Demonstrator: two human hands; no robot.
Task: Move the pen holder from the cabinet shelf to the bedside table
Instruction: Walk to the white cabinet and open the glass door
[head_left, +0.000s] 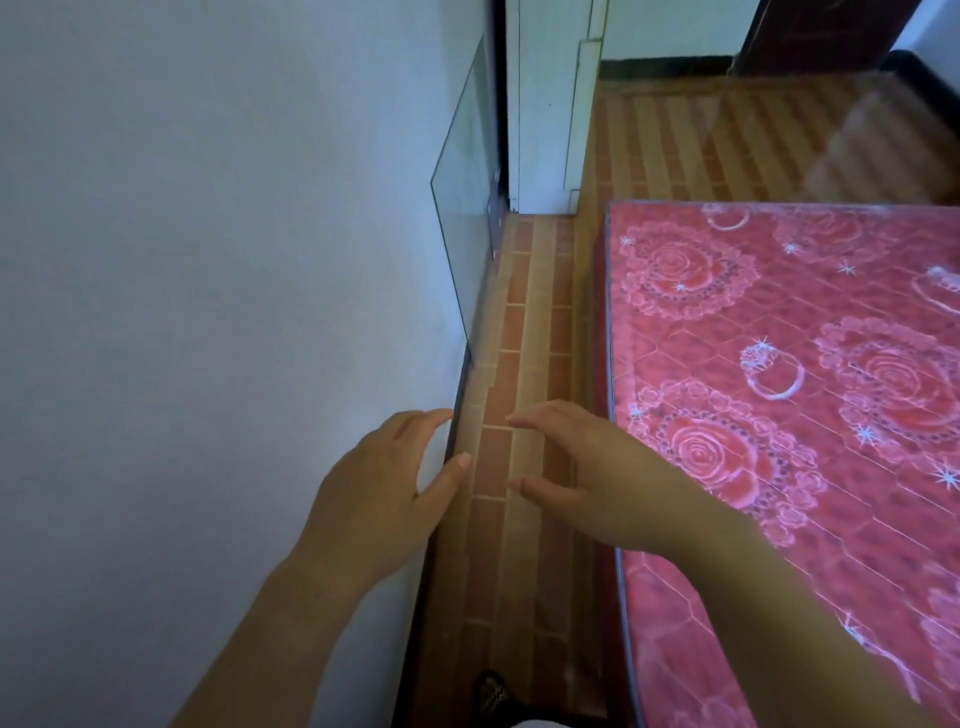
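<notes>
My left hand (379, 493) is held out low in the middle of the view, close to the white wall, fingers apart and holding nothing. My right hand (582, 467) is beside it over the tiled floor, also open and empty, fingers pointing left. The two hands are a short gap apart. No pen holder, cabinet shelf or bedside table shows in this view.
A white wall (208, 260) fills the left. A pane of glass (465, 208) leans against it further ahead. A narrow strip of brown tiled floor (519, 338) runs between the wall and a bed with a red rose-patterned mattress (805, 389). A dark shoe (491, 693) shows at the bottom.
</notes>
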